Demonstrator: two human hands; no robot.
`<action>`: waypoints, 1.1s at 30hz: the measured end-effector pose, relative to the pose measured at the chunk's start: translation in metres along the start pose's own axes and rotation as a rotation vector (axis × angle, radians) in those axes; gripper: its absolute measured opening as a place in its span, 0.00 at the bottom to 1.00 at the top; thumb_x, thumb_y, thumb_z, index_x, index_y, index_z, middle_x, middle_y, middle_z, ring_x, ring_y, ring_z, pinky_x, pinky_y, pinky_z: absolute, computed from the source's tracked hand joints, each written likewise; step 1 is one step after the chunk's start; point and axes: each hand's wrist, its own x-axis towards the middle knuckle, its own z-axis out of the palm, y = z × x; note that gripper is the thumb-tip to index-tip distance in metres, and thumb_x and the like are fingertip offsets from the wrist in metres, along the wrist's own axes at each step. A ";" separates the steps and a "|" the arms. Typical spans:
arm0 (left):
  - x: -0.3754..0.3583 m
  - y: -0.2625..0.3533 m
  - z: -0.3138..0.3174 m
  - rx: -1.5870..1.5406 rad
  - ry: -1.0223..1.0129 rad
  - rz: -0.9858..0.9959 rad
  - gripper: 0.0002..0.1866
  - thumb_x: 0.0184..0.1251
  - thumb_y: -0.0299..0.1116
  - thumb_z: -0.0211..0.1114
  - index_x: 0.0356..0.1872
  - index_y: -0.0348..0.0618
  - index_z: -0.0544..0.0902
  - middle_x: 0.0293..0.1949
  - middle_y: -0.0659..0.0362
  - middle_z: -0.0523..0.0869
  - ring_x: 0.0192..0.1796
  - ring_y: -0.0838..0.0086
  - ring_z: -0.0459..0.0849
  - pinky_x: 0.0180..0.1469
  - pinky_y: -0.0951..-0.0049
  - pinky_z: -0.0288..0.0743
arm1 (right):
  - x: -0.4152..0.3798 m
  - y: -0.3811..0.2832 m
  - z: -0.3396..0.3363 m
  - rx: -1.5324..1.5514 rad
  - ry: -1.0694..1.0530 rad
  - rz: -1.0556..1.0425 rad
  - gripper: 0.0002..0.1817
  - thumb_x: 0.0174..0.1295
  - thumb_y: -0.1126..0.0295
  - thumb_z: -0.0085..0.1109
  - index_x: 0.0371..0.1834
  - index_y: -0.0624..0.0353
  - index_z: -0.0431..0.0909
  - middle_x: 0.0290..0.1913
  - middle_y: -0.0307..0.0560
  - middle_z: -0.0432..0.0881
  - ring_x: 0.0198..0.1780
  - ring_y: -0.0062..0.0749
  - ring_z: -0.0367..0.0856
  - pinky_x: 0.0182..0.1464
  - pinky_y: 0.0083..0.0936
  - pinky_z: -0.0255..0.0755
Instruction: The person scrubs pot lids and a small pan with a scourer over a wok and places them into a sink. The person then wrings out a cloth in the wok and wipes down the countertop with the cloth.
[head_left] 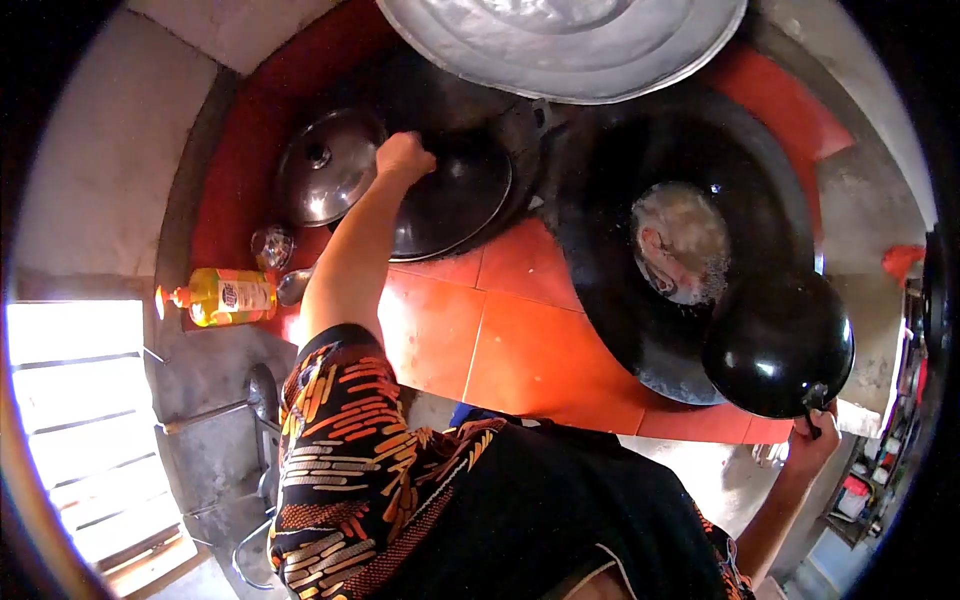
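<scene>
My left hand [405,155] is closed over the top of a dark domed lid [465,195], its fingers wrapped round what seems to be the knob, which they hide. Beside it lies a shiny metal lid [325,170] with a dark knob. On the right, my right hand [815,438] grips the short handle of a small black wok [778,345]. That wok is over the near right rim of a large dark wok [610,290], in whose bottom cloudy water [682,240] shows.
A big round metal lid [560,60] is at the far edge of the red tiled counter [540,350]. At the left are a yellow pump bottle [230,297], a clear glass [272,247] and a small metal utensil [293,287]. A shelf with items stands far right.
</scene>
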 end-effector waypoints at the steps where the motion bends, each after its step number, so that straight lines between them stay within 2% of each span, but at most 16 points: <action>1: -0.006 -0.004 -0.006 -0.019 0.023 0.015 0.21 0.41 0.40 0.70 0.40 0.41 0.86 0.42 0.48 0.87 0.47 0.58 0.85 0.50 0.61 0.79 | 0.002 0.000 -0.005 0.003 0.020 0.006 0.27 0.46 0.78 0.49 0.55 0.65 0.72 0.35 0.39 0.75 0.21 0.17 0.59 0.21 0.13 0.55; 2: -0.010 -0.011 -0.010 -0.037 0.039 0.031 0.20 0.42 0.39 0.69 0.39 0.40 0.86 0.40 0.49 0.87 0.45 0.59 0.86 0.49 0.62 0.80 | 0.004 -0.001 -0.011 0.003 0.044 0.017 0.27 0.46 0.78 0.49 0.55 0.65 0.72 0.35 0.39 0.75 0.21 0.17 0.59 0.21 0.13 0.55; 4: 0.003 -0.046 -0.003 -0.470 -0.029 0.056 0.19 0.43 0.35 0.65 0.39 0.38 0.87 0.31 0.53 0.87 0.38 0.65 0.86 0.44 0.66 0.80 | 0.019 -0.003 -0.041 0.010 -0.029 0.052 0.27 0.46 0.78 0.49 0.55 0.65 0.73 0.38 0.39 0.76 0.22 0.17 0.62 0.22 0.12 0.57; 6: -0.053 -0.021 -0.078 -0.663 -0.185 -0.029 0.20 0.43 0.31 0.62 0.41 0.36 0.87 0.27 0.56 0.85 0.33 0.70 0.83 0.39 0.71 0.77 | 0.018 -0.009 -0.034 0.031 -0.004 0.033 0.26 0.46 0.78 0.50 0.54 0.64 0.73 0.39 0.39 0.75 0.25 0.16 0.63 0.23 0.11 0.57; 8: -0.072 -0.046 -0.107 -0.793 -0.268 0.060 0.22 0.41 0.29 0.61 0.43 0.34 0.86 0.31 0.56 0.87 0.35 0.71 0.83 0.38 0.74 0.76 | 0.020 -0.014 -0.038 0.020 0.057 0.041 0.25 0.48 0.77 0.48 0.53 0.65 0.74 0.38 0.38 0.75 0.28 0.15 0.63 0.24 0.10 0.56; 11: -0.143 -0.047 -0.143 -0.849 0.111 0.114 0.24 0.40 0.28 0.60 0.44 0.32 0.86 0.34 0.55 0.87 0.35 0.72 0.83 0.39 0.75 0.76 | 0.021 -0.023 -0.031 0.051 0.103 0.001 0.26 0.48 0.79 0.50 0.56 0.64 0.72 0.35 0.38 0.76 0.22 0.16 0.61 0.23 0.11 0.57; 14: -0.225 -0.052 -0.152 -0.936 0.235 0.037 0.24 0.39 0.28 0.60 0.44 0.32 0.85 0.35 0.55 0.87 0.35 0.72 0.83 0.39 0.75 0.76 | 0.030 -0.023 -0.044 0.063 0.138 -0.011 0.27 0.48 0.79 0.49 0.57 0.64 0.72 0.36 0.38 0.76 0.22 0.15 0.61 0.23 0.11 0.56; 18: -0.273 -0.042 -0.131 -1.037 0.228 -0.089 0.25 0.39 0.28 0.60 0.45 0.31 0.85 0.36 0.55 0.87 0.35 0.72 0.83 0.40 0.75 0.76 | 0.034 -0.022 -0.059 0.071 0.116 -0.009 0.25 0.50 0.81 0.48 0.56 0.64 0.73 0.38 0.38 0.76 0.22 0.15 0.60 0.22 0.11 0.55; 20: -0.266 -0.026 -0.118 -1.065 0.182 -0.094 0.25 0.38 0.28 0.60 0.45 0.31 0.85 0.36 0.55 0.87 0.35 0.72 0.83 0.40 0.75 0.76 | 0.033 -0.022 -0.079 0.060 0.124 -0.011 0.25 0.50 0.81 0.48 0.56 0.65 0.73 0.38 0.38 0.76 0.23 0.15 0.60 0.22 0.11 0.55; 22: -0.247 -0.002 -0.104 -1.082 0.106 -0.071 0.26 0.38 0.27 0.60 0.45 0.31 0.85 0.36 0.55 0.87 0.35 0.72 0.83 0.40 0.75 0.76 | 0.027 -0.023 -0.078 0.016 0.213 -0.044 0.21 0.50 0.81 0.49 0.50 0.65 0.75 0.38 0.40 0.76 0.23 0.15 0.61 0.22 0.10 0.55; 24: -0.227 0.025 -0.093 -1.128 -0.012 0.041 0.26 0.38 0.27 0.60 0.45 0.31 0.85 0.37 0.55 0.87 0.35 0.72 0.83 0.41 0.75 0.76 | 0.016 -0.040 -0.091 -0.112 0.147 -0.030 0.19 0.49 0.80 0.50 0.47 0.64 0.76 0.36 0.39 0.77 0.23 0.14 0.62 0.21 0.11 0.54; 25: -0.226 0.045 -0.088 -1.204 -0.065 0.200 0.26 0.37 0.26 0.61 0.45 0.29 0.84 0.37 0.54 0.87 0.36 0.72 0.83 0.43 0.76 0.76 | 0.008 -0.051 -0.106 -0.071 0.067 0.013 0.19 0.47 0.79 0.51 0.46 0.63 0.75 0.34 0.38 0.77 0.22 0.13 0.62 0.20 0.11 0.54; 26: -0.215 0.047 -0.075 -1.273 -0.184 0.258 0.27 0.35 0.24 0.62 0.45 0.28 0.84 0.38 0.53 0.87 0.38 0.72 0.84 0.46 0.76 0.76 | -0.011 -0.067 -0.093 -0.136 0.175 0.002 0.19 0.45 0.78 0.51 0.44 0.62 0.76 0.33 0.37 0.77 0.21 0.14 0.62 0.19 0.11 0.53; 28: -0.216 0.083 -0.066 -1.225 -0.232 0.250 0.27 0.34 0.22 0.62 0.45 0.28 0.84 0.36 0.55 0.86 0.36 0.74 0.83 0.43 0.78 0.75 | -0.053 -0.093 -0.109 -0.224 0.222 -0.044 0.20 0.43 0.77 0.52 0.44 0.61 0.76 0.33 0.37 0.78 0.21 0.14 0.63 0.18 0.11 0.53; 30: -0.212 0.115 -0.043 -1.124 -0.267 0.308 0.26 0.33 0.23 0.63 0.44 0.30 0.84 0.33 0.60 0.85 0.34 0.77 0.80 0.41 0.80 0.73 | -0.077 -0.110 -0.145 -0.336 0.255 0.033 0.24 0.40 0.73 0.54 0.46 0.62 0.76 0.31 0.36 0.78 0.20 0.14 0.65 0.17 0.09 0.55; 33: -0.226 0.175 -0.014 -0.906 -0.315 0.442 0.24 0.34 0.25 0.63 0.42 0.33 0.85 0.28 0.64 0.80 0.33 0.79 0.77 0.38 0.80 0.70 | -0.129 -0.115 -0.178 -0.410 0.435 0.031 0.25 0.37 0.72 0.55 0.46 0.63 0.77 0.30 0.36 0.79 0.19 0.14 0.66 0.17 0.10 0.56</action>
